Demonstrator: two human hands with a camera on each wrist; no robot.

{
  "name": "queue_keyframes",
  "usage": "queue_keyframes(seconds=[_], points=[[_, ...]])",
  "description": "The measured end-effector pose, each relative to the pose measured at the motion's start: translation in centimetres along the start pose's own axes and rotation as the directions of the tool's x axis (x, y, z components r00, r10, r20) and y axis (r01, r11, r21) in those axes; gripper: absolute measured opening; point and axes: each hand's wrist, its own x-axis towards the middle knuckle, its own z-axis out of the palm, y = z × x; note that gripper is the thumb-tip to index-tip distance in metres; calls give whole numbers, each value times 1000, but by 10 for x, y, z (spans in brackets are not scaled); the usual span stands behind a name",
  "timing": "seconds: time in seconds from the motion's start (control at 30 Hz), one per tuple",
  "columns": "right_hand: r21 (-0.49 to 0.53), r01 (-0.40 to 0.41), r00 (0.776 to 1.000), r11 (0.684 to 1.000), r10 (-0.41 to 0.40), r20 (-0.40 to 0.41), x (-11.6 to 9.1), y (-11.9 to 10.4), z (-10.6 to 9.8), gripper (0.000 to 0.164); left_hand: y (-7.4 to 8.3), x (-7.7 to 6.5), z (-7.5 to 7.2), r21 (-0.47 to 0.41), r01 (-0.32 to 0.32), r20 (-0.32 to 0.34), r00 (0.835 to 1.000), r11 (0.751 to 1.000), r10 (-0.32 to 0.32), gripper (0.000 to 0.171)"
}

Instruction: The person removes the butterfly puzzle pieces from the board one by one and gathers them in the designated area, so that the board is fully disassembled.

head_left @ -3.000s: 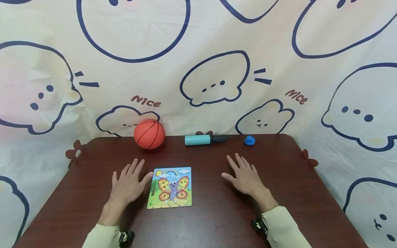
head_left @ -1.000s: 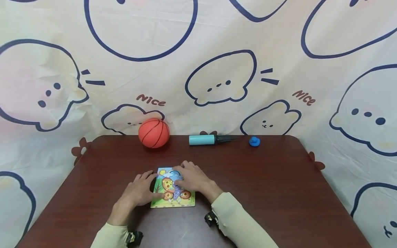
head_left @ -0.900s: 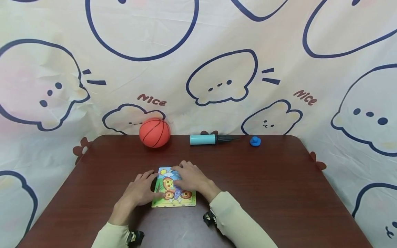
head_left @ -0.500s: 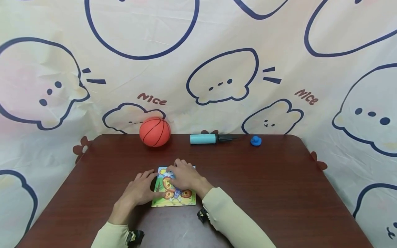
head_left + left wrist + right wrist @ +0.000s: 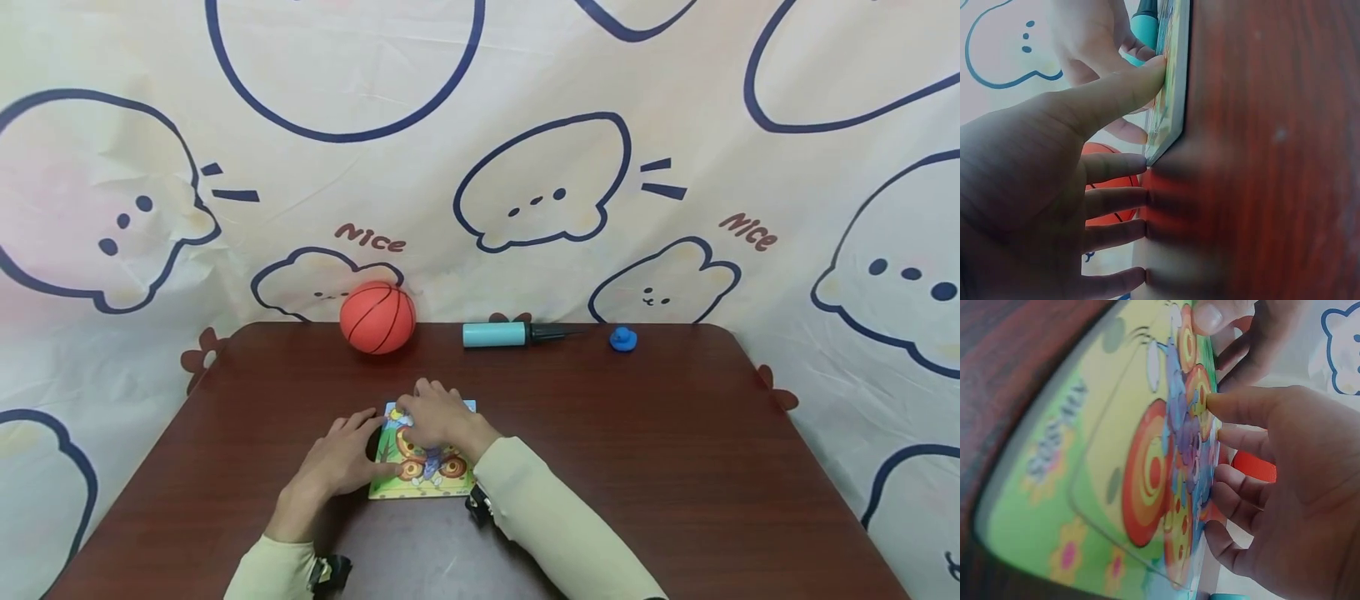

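Note:
A square butterfly picture puzzle (image 5: 422, 487) lies flat on the table, its seams and raised pieces clear in the right wrist view. My left hand (image 5: 335, 461) rests at its left side. The thumb presses on the puzzle's lower left part; the straight fingers (image 5: 1113, 201) reach down to the table, the index finger at the puzzle's corner. My right hand (image 5: 438, 418) lies over the upper part of the picture. Its thumb and slightly bent fingertips (image 5: 1219, 494) touch the surface near a butterfly wing, hiding the rainbow and the upper wings in the head view.
At the back edge of the brown table (image 5: 637, 467) stand an orange-red toy basketball (image 5: 377, 317), a teal and black hand pump (image 5: 495, 335) lying on its side, and a small blue duck-like toy (image 5: 623, 338). A printed cloth (image 5: 420, 183) hangs behind.
Both hands came in from beside the puzzle onto it. The left has since held its place. The right has slid left and slightly away across the picture. The puzzle stays put.

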Motion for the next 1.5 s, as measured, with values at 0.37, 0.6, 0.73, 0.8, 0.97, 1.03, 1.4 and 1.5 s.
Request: queue_keyframes(seconds=[0.37,0.6,0.73,0.8,0.97,1.03,1.4,1.5], points=[[-7,-25,995,1000,26,93,8,-5,-8,48,1,0,0,11,-8,-15,1000,1000,9,93],[-11,-29,990,1000,30,136,9,-5,-14,48,2,-1,0,5,-1,-15,1000,1000,1,92],[-11,-25,990,1000,26,142,10,-6,-15,49,1,-1,1,9,6,-18,1000,1000,-5,92],[-1,-31,989,1000,31,144,10,-5,-15,48,2,-1,1,7,4,-19,1000,1000,-4,92],[40,-55,987,998,49,153,11,-5,-15,46,2,1,1,-2,-2,-17,1000,1000,2,92],[52,-66,987,996,58,153,12,-6,-15,45,2,1,1,0,-4,-18,1000,1000,4,92],[99,-87,993,991,78,88,12,-5,-7,48,1,1,1,10,-3,-25,1000,1000,3,93],[110,-76,996,991,72,48,11,-3,-2,47,0,1,1,14,3,-31,1000,1000,-2,94]])
